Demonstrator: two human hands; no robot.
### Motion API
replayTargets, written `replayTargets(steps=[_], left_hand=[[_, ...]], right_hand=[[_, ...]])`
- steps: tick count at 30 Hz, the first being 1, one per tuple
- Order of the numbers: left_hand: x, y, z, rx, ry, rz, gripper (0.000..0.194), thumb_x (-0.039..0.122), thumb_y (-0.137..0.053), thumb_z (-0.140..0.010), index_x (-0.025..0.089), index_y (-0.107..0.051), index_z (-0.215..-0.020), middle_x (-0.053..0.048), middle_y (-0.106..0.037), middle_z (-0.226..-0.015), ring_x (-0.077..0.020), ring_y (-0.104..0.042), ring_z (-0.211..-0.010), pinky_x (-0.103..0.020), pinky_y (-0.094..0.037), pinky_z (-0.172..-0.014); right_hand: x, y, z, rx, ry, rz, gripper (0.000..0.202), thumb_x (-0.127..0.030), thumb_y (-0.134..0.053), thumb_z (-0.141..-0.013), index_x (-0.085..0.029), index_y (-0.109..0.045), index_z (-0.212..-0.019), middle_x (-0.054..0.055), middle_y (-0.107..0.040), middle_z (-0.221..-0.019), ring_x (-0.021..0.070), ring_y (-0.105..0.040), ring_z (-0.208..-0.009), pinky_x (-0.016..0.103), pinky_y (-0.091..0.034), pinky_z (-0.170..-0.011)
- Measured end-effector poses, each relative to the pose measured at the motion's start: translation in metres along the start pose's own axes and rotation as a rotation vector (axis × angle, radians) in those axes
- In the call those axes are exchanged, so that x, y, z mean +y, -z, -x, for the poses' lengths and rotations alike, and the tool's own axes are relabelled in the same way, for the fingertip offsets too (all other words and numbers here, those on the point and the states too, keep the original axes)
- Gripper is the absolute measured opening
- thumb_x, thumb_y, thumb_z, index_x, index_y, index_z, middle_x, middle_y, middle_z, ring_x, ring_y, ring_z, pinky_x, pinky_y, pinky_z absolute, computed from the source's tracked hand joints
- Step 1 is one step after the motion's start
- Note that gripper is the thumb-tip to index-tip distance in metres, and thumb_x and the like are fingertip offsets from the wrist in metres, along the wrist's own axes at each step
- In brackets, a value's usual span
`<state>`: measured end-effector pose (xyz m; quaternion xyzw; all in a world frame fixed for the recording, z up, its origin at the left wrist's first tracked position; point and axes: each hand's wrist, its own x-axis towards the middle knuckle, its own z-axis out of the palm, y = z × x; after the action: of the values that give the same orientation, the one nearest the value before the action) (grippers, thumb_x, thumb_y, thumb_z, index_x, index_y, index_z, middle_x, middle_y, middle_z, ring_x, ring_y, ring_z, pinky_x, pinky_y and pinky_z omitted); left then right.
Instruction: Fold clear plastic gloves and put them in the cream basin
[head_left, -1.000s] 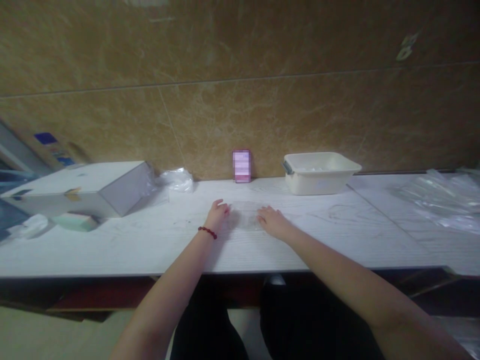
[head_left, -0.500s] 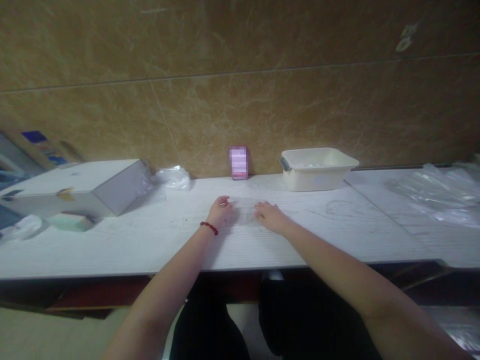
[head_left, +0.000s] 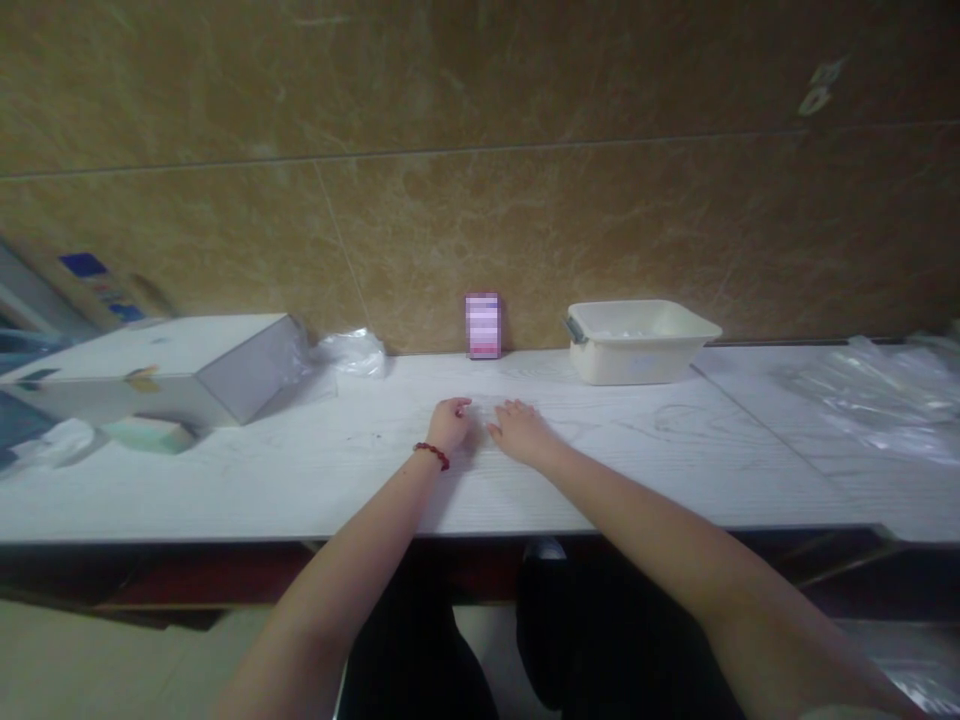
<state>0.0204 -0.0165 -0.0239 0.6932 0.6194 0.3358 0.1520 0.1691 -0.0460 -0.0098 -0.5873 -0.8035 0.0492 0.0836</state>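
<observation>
Behind the cream tub (head_left: 630, 363), a brown tiled wall (head_left: 525, 220) spans your view; beneath the tub and to both sides of it runs your pale, wood-grained table (head_left: 300, 490). Well to the tub's left lies a large white box (head_left: 142, 350); to the tub's right, apart from it, spreads a loose pile of clear plastic (head_left: 885, 390). Left of the tub, toward the wall, sits a crumpled clear bag (head_left: 352, 353); farther left, and nearer you than the tub, rests a pale green block (head_left: 154, 433). Left of the tub and nearer you are your hands: your right hand (head_left: 521, 432), the closer to it, lies palm down, fingers spread; your left hand (head_left: 451, 425) curls loosely, one finger extended toward the tub's side. Whether your left fingers pinch anything cannot be told. Left of the tub, a phone-like object (head_left: 483, 325) stands against the wall, its face pixelated. Least visible, left of the tub and nearer you, a faint patch of clear film (head_left: 482, 410) shows between your hands. It is probably light, limp, slippery and easily creased; an edge, pinched between thumb and forefinger, should give you the surest hold.
</observation>
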Motion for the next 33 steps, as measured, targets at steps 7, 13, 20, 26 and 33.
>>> replayTargets(steps=[7,13,20,26,33], left_hand=[[0.0009,0.0003,0.0009,0.024,-0.011,-0.048,0.030,0.011,-0.040,-0.073,0.010,-0.059,-0.096,-0.011,-0.060,-0.095,-0.0155,-0.053,-0.089,-0.026,-0.037,-0.082],[0.0028,0.0019,0.0016,0.016,0.006,-0.037,0.031,0.009,-0.040,-0.072,0.010,-0.059,-0.096,-0.011,-0.060,-0.093,-0.0156,-0.053,-0.088,-0.026,-0.038,-0.081],[0.0028,0.0031,0.0023,0.016,0.010,-0.058,0.037,0.004,-0.039,-0.067,0.010,-0.056,-0.099,-0.009,-0.059,-0.095,-0.0149,-0.053,-0.088,-0.025,-0.038,-0.081],[0.0013,0.0053,0.0025,0.001,0.017,-0.073,0.039,0.003,-0.040,-0.066,0.010,-0.056,-0.100,-0.009,-0.060,-0.092,-0.0147,-0.053,-0.086,-0.024,-0.039,-0.079],[0.0007,0.0086,0.0035,-0.024,-0.014,-0.141,0.041,0.003,-0.044,-0.061,0.009,-0.056,-0.100,-0.009,-0.059,-0.090,-0.0164,-0.052,-0.087,-0.025,-0.039,-0.079]], right_hand=[[0.0028,-0.0041,-0.0022,0.021,0.009,0.010,0.055,-0.044,-0.023,-0.081,-0.012,-0.029,-0.124,0.012,-0.023,-0.132,0.0232,-0.018,-0.120,0.038,-0.013,-0.095],[0.0053,-0.0081,-0.0021,0.008,0.016,0.005,0.058,-0.050,-0.018,-0.080,-0.017,-0.025,-0.127,0.010,-0.019,-0.134,0.0241,-0.014,-0.121,0.041,-0.010,-0.095],[0.0036,-0.0076,-0.0004,-0.032,0.011,0.030,0.059,-0.054,-0.014,-0.078,-0.022,-0.021,-0.128,0.007,-0.014,-0.136,0.0238,-0.009,-0.122,0.042,-0.005,-0.095],[0.0014,-0.0033,0.0021,-0.060,-0.005,0.042,0.060,-0.055,-0.014,-0.078,-0.023,-0.017,-0.129,0.005,-0.013,-0.136,0.0233,-0.007,-0.123,0.042,-0.003,-0.096],[0.0021,-0.0038,0.0021,-0.050,0.014,0.034,0.061,-0.057,-0.014,-0.077,-0.025,-0.018,-0.129,0.007,-0.012,-0.136,0.0248,-0.007,-0.123,0.044,-0.003,-0.095]])
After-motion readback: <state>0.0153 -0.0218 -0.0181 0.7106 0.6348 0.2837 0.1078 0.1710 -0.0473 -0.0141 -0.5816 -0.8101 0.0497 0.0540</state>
